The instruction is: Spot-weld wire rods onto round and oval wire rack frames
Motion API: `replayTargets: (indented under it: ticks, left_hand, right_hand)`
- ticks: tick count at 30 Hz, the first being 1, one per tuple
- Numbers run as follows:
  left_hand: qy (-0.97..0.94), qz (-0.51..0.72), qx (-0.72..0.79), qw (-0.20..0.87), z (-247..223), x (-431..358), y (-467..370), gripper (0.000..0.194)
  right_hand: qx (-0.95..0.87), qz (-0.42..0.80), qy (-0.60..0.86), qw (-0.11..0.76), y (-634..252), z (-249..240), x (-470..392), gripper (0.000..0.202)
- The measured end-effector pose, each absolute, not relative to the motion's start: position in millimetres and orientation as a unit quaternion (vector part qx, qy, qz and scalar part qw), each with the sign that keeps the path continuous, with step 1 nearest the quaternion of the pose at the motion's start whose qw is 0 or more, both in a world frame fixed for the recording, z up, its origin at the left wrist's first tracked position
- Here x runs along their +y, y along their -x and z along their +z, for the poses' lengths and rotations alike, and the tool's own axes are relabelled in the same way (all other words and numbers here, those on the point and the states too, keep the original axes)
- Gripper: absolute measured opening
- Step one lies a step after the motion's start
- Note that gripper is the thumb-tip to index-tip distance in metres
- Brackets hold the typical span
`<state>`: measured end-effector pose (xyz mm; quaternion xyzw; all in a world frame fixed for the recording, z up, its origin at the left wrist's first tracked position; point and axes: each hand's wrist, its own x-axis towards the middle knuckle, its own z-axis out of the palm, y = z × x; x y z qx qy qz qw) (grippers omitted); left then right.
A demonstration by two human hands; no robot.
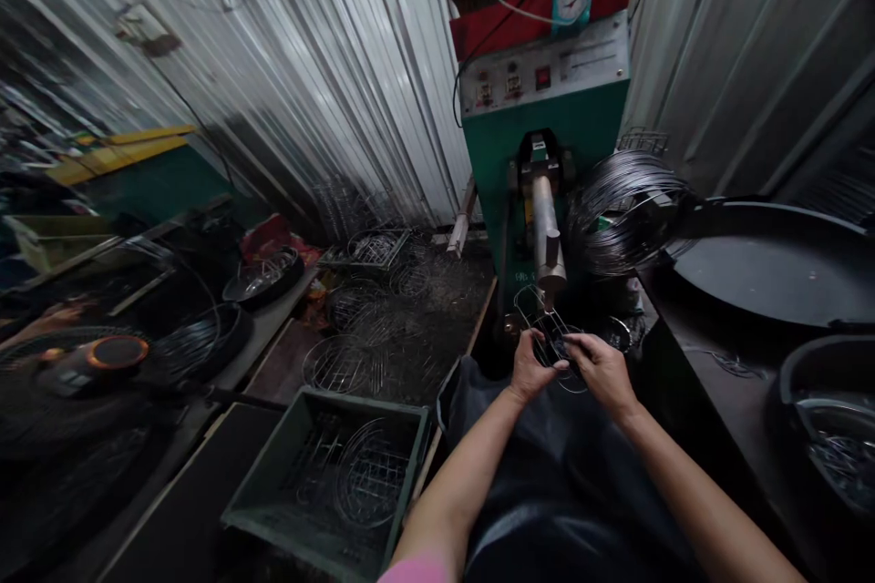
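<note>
A small wire frame is held up just below the metal electrode arm of a green machine. My left hand grips the frame at its left side, thumb and fingers closed round the wires. On the right, my right hand pinches the frame's near right part between thumb and fingers. The frame's upper end is at the tip of the arm; whether they touch is too small to tell. A round wire loop hangs beneath my hands.
A green crate with wire racks stands at lower left. Wire pieces lie on the bench beyond it. Right of the machine are a wire coil, a large round tray and a black tub. A fan is far left.
</note>
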<state>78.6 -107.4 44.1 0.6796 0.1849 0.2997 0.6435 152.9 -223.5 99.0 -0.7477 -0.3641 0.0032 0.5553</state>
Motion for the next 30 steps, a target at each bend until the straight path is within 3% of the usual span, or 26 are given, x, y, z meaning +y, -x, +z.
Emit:
replayTargets:
  ticks: [9, 13, 24, 30]
  left_hand:
    - [-0.679, 0.308, 0.184, 0.64, 51.9, -114.7, -72.6, 0.054]
    - [-0.656, 0.299, 0.204, 0.663, 56.8, -111.6, -76.2, 0.054]
    - [-0.52, 0.303, 0.253, 0.757, 69.6, -86.9, -101.4, 0.055]
    - [-0.494, 0.257, 0.281, 0.782, 72.6, -77.6, -104.4, 0.058]
  right_hand:
    - [-0.354, -0.028, 0.762, 0.542, -138.4, 78.7, -260.4, 0.029]
    - [-0.326, 0.019, 0.771, 0.547, -130.7, 65.6, -276.6, 0.029]
    - [-0.389, -0.033, 0.755, 0.526, -161.2, 95.3, -222.9, 0.026]
    - [-0.394, -0.003, 0.757, 0.522, -167.6, 109.9, -214.2, 0.027]
